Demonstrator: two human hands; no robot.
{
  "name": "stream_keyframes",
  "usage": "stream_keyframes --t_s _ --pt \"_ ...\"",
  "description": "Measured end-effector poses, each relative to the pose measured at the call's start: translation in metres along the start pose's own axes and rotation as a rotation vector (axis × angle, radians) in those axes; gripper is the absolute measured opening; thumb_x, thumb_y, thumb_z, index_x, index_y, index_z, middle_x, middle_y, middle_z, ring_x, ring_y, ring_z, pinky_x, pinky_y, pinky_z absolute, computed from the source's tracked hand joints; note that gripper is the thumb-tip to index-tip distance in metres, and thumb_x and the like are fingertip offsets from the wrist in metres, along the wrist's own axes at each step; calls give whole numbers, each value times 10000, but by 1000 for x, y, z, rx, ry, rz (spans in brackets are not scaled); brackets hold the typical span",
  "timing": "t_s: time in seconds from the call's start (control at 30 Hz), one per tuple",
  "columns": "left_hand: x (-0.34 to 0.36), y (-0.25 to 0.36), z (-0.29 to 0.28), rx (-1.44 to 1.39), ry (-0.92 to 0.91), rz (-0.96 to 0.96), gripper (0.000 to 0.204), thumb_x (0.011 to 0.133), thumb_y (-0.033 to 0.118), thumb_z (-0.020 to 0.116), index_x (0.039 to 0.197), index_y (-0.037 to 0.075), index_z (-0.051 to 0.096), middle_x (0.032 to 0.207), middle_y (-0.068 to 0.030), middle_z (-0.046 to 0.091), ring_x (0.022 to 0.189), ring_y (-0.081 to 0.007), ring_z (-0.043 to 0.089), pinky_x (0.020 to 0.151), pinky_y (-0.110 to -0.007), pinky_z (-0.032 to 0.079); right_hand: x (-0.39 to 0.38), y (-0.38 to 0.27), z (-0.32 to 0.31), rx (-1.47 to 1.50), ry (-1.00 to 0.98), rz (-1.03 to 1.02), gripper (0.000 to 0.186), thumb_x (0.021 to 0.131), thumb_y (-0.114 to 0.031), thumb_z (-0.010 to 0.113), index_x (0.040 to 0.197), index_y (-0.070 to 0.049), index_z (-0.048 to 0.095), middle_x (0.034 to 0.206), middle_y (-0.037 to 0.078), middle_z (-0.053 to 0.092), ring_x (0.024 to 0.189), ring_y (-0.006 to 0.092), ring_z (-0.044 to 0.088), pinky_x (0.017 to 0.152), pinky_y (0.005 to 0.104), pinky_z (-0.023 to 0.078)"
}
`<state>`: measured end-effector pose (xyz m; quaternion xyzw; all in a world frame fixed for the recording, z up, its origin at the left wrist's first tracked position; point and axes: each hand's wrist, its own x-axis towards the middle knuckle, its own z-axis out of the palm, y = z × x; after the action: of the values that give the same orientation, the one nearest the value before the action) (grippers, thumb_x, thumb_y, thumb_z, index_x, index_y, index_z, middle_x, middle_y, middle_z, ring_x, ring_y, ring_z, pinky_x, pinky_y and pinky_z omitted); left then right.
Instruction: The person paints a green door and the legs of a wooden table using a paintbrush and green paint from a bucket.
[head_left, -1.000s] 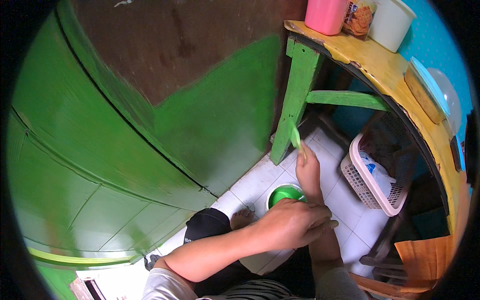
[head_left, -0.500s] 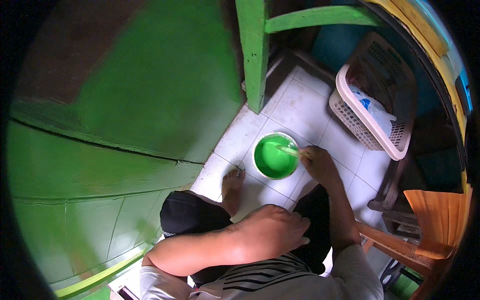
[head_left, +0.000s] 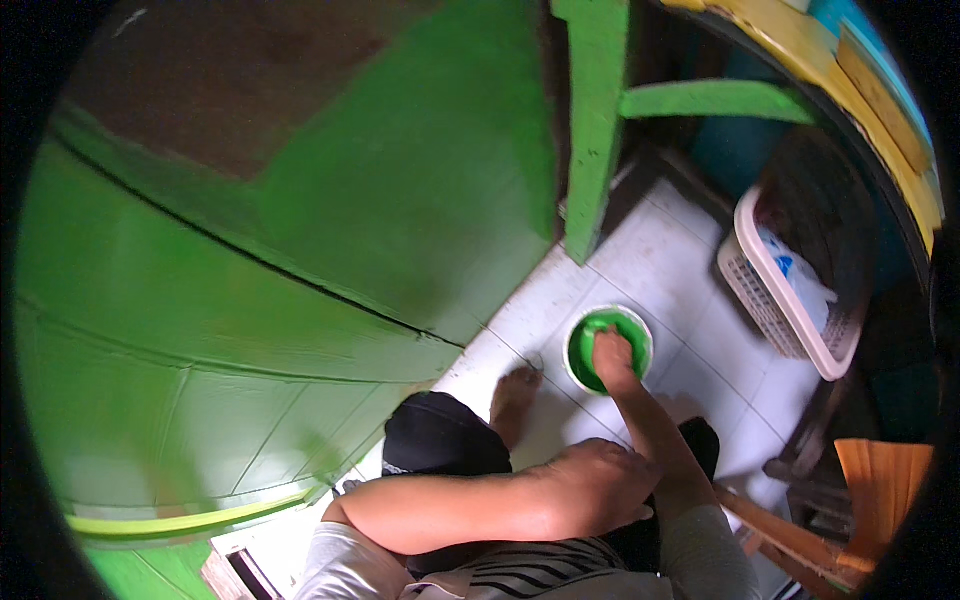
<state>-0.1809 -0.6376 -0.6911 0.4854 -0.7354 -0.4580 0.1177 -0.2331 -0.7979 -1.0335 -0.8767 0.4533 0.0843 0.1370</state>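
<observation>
My right hand [head_left: 613, 356] reaches over a round paint bucket [head_left: 648, 362] with a pale rim. Its fingers are closed round a paintbrush, which the hand now mostly hides. Bright green paint [head_left: 590, 345] lies inside the bucket, which stands on the white tiled floor. My left hand [head_left: 605, 485] lies across my body, above my dark-clad right knee and against my right forearm. Its fingers are curled in, with nothing seen in them.
On the left rises a large green-painted wooden panel [head_left: 400, 200] with a brown patch [head_left: 220, 90]. A green post [head_left: 597, 140] stands beyond the bucket. At right, a pale plastic basket [head_left: 775, 290] holds a plastic bag [head_left: 805, 285]. My bare foot [head_left: 515, 400] is left of the bucket.
My right hand has moved left from beside the bucket to over it, taking the brush down into the paint. The whole view has shifted, so things appear lower and further right.
</observation>
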Motion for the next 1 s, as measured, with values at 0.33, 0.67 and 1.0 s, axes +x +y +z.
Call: stream_keyframes --t_s 0.33,0.67,1.0 --pt "-8 -12 0 40 91 4 311 839 257 660 888 -49 649 938 -226 681 958 -380 650 852 -438 519 -15 15 -7 217 181 -85 155 847 -144 575 827 -40 687 865 210 679 800 361 678 713 462 542" --pt "-3 -11 0 94 -90 15 419 941 363 540 1079 -33 538 917 -227 634 937 -390 636 841 -464 512 -66 72 -73 1317 -16 420 314 901 -305 657 1002 -8 646 759 53 659 579 109 604 485 249 444" --pt "4 1 -11 85 -90 -69 351 862 324 652 898 -24 620 857 -201 670 897 -352 667 815 -437 526 -100 106 -52 1912 64 484 168 935 -253 628 941 -87 602 738 3 589 625 85 557 526 218 444"
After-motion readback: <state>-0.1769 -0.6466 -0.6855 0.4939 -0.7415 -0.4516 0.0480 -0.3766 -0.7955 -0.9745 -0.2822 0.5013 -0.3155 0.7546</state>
